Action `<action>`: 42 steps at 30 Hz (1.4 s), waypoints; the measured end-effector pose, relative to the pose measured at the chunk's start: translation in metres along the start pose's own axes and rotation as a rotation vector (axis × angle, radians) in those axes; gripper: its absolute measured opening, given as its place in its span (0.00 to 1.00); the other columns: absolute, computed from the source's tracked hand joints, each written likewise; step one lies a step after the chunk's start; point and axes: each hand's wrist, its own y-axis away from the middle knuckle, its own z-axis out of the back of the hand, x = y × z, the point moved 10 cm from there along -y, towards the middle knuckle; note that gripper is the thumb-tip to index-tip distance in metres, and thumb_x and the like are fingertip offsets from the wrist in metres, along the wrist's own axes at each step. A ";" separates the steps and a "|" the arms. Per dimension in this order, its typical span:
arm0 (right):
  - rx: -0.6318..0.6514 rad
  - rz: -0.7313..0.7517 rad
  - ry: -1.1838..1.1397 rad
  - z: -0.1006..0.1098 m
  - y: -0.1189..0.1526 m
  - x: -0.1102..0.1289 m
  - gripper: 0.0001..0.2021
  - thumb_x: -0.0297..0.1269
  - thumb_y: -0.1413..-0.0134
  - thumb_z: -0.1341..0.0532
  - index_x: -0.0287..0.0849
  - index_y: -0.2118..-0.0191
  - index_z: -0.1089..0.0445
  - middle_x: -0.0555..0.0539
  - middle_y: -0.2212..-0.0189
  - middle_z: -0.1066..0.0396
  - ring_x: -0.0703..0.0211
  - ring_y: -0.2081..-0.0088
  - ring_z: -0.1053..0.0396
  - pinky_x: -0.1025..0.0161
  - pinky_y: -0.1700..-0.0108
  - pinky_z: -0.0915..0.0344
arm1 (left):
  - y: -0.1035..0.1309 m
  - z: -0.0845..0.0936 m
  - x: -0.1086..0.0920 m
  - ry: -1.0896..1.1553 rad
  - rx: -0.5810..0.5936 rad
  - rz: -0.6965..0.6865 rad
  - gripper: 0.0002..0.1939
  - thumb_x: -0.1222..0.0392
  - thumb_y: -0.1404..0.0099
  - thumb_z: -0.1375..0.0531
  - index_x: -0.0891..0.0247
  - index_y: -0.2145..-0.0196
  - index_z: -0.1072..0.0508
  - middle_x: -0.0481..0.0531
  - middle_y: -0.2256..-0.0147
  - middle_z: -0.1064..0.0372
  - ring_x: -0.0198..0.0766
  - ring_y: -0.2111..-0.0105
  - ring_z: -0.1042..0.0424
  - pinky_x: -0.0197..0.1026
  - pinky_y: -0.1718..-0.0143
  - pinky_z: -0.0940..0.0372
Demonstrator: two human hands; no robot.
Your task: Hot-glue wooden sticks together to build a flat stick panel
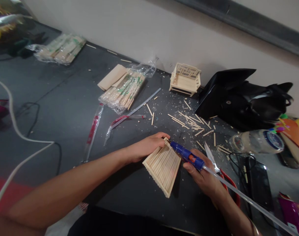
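Note:
My left hand (151,144) grips the far left edge of a slatted wooden panel (162,165), made of thin sticks side by side, and holds it tilted above the dark table. In my right hand (200,173) is a blue glue gun (186,154), with a long clear glue stick (242,193) running out of its back end. Its nozzle points at the panel's far corner, close to my left fingers; whether it touches cannot be made out. Scissors (210,157) with red handles lie beside and partly under my right hand.
Cut stick pieces (192,121) and crumbs litter the table (65,95). Behind them stand a small wooden model bench (186,80) and a black bag (228,98). A plastic-wrapped stick bundle (124,88) lies left, a jar (257,141) and phone (258,183) right. A white cable (14,121) crosses the left.

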 end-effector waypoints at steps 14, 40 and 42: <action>-0.010 0.061 0.062 -0.001 -0.001 0.007 0.23 0.57 0.35 0.48 0.47 0.75 0.39 0.54 0.80 0.40 0.61 0.78 0.40 0.63 0.74 0.39 | -0.001 -0.001 -0.001 -0.028 0.008 -0.005 0.30 0.57 0.57 0.46 0.61 0.53 0.33 0.50 0.64 0.33 0.40 0.65 0.34 0.40 0.65 0.39; -0.028 0.084 0.098 0.001 0.000 0.010 0.22 0.54 0.33 0.49 0.46 0.74 0.39 0.53 0.79 0.38 0.63 0.79 0.39 0.65 0.77 0.41 | -0.001 0.000 -0.001 -0.016 -0.007 -0.011 0.27 0.59 0.56 0.46 0.60 0.54 0.33 0.49 0.66 0.33 0.39 0.67 0.33 0.38 0.67 0.39; -0.034 0.095 0.097 0.001 0.001 0.011 0.21 0.53 0.33 0.49 0.46 0.74 0.39 0.53 0.79 0.38 0.63 0.78 0.39 0.65 0.77 0.41 | -0.001 0.001 0.000 -0.011 -0.007 -0.011 0.27 0.58 0.56 0.46 0.60 0.55 0.33 0.49 0.66 0.33 0.39 0.67 0.33 0.38 0.67 0.39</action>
